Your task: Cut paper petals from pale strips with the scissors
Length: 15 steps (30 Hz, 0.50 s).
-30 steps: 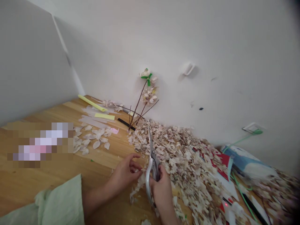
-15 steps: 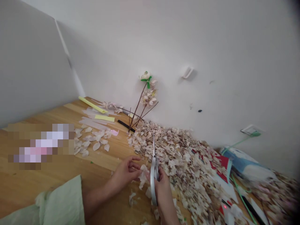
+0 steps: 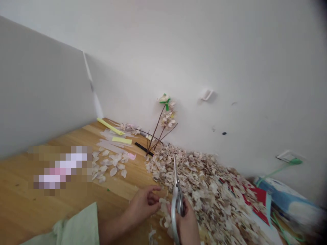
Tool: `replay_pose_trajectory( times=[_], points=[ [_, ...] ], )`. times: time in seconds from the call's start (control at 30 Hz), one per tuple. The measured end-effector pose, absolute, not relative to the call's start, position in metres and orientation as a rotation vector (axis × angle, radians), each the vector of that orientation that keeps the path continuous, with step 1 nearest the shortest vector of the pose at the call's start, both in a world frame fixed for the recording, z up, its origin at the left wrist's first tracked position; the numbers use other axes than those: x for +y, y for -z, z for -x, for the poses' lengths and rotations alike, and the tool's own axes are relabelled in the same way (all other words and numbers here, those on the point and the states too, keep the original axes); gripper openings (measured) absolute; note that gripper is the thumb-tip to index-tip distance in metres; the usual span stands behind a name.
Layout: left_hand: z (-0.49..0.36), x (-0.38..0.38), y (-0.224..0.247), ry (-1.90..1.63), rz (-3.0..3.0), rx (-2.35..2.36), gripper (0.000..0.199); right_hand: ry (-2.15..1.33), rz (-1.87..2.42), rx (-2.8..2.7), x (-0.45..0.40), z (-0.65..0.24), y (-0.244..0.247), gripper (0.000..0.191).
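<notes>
My right hand (image 3: pixel 188 223) is closed around the handles of silver metal scissors (image 3: pixel 175 200), whose blades point away from me and look shut. A pale, crinkled petal (image 3: pixel 165 212) hangs between my two hands, next to the scissors' handle. My left hand (image 3: pixel 143 207) has its fingers curled, and the thumb and fingertips meet the petal's left edge. Right-hand fingertips also show behind the petal, though the handle partly hides them. Beyond the blades spreads a large heap of pale, brownish petals (image 3: pixel 201 180).
Loose petals (image 3: pixel 114 165), yellow paper strips (image 3: pixel 122 140) and a black bar (image 3: pixel 143 149) lie to the left. Flower stems (image 3: pixel 159 122) lean on the wall. A red sheet (image 3: pixel 260 197) and a blue-white package (image 3: pixel 288 194) lie at the right. One patch at left is pixelated.
The view has shifted, so the scene sits lower and farther right. Both hands keep nearly the same pose, with the scissors and petal still between them.
</notes>
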<state>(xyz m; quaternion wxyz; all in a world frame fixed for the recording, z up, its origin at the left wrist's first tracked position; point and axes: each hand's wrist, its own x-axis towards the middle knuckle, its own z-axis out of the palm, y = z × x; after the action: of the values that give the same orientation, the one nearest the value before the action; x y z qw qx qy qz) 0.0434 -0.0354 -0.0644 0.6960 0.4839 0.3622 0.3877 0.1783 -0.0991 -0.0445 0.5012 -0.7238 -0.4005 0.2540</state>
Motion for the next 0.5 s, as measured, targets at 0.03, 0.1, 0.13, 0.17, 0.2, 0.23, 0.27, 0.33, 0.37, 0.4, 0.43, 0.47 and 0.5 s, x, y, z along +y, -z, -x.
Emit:
replay_pose_trajectory(
  times=[0.03,0.1,0.13,0.17,0.2,0.23,0.27,0.33,0.37,0.4,0.43,0.47,0.5],
  points=[
    [-0.044,-0.035,0.064,-0.847,-1.025,0.800,0.045,-0.629,1.759,-0.972,-0.100,-0.178,0.046,0.030],
    [-0.044,-0.036,0.064,-0.794,-0.927,0.767,0.048,-0.693,1.768,-0.966,-0.102,-0.177,0.047,0.030],
    [-0.044,-0.036,0.063,-0.768,-0.893,0.751,0.049,-0.711,1.758,-0.949,-0.102,-0.176,0.047,0.031],
    [-0.044,-0.036,0.062,-0.747,-0.870,0.736,0.049,-0.724,1.742,-0.928,-0.103,-0.174,0.046,0.033],
    [-0.044,-0.036,0.062,-0.735,-0.856,0.725,0.049,-0.731,1.724,-0.908,-0.103,-0.174,0.046,0.034],
    [-0.044,-0.036,0.061,-0.726,-0.841,0.715,0.049,-0.729,1.710,-0.893,-0.102,-0.173,0.045,0.034],
    [-0.043,-0.037,0.060,-0.721,-0.830,0.706,0.048,-0.718,1.705,-0.882,-0.102,-0.173,0.044,0.033],
    [-0.043,-0.036,0.059,-0.718,-0.815,0.693,0.047,-0.703,1.707,-0.881,-0.100,-0.174,0.043,0.030],
    [-0.042,-0.036,0.058,-0.718,-0.810,0.689,0.046,-0.698,1.708,-0.884,-0.099,-0.174,0.043,0.029],
    [-0.042,-0.036,0.057,-0.718,-0.805,0.686,0.045,-0.700,1.701,-0.888,-0.098,-0.175,0.042,0.028],
    [-0.042,-0.036,0.056,-0.717,-0.801,0.684,0.045,-0.705,1.691,-0.894,-0.097,-0.175,0.042,0.028],
    [-0.041,-0.035,0.054,-0.718,-0.797,0.681,0.045,-0.710,1.681,-0.901,-0.096,-0.175,0.041,0.027],
    [-0.041,-0.035,0.052,-0.720,-0.795,0.680,0.045,-0.717,1.673,-0.908,-0.095,-0.175,0.039,0.027]
  ],
)
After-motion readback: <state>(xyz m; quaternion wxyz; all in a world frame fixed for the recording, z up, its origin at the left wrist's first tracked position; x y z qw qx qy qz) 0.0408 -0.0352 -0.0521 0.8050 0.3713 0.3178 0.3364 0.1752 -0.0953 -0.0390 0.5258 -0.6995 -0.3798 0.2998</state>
